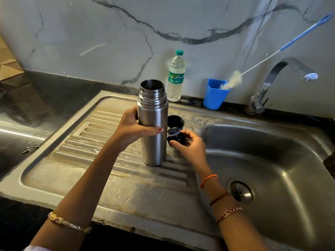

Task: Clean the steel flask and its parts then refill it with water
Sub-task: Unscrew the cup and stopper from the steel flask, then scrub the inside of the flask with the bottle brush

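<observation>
The drainboard (pixel 54 171) nearest the camera is ribbed steel with beads of water on it, so anything set there may slide a little. On its ribs, near the middle, the flask (pixel 153 124) stands upright with its mouth open. The left hand (pixel 130 129) wraps round its body about halfway up, thumb across the front. That is the sensible place to hold it: the wall is smooth, rigid polished steel, likely slippery when wet, and the threaded neck above gives less to grasp. Empty, it should be fairly light but tall and easy to tip. Just right of the flask, the right hand (pixel 190 145) pinches the stopper (pixel 175 135), a small black plastic part, light and hard, best held by its rim. Behind it the cup lid (pixel 175 121) sits mouth up. Farther back stand a water bottle (pixel 176 77), a blue holder (pixel 214 95) with a brush (pixel 233 80), and the tap (pixel 282 77) over the basin (pixel 272 160).
</observation>
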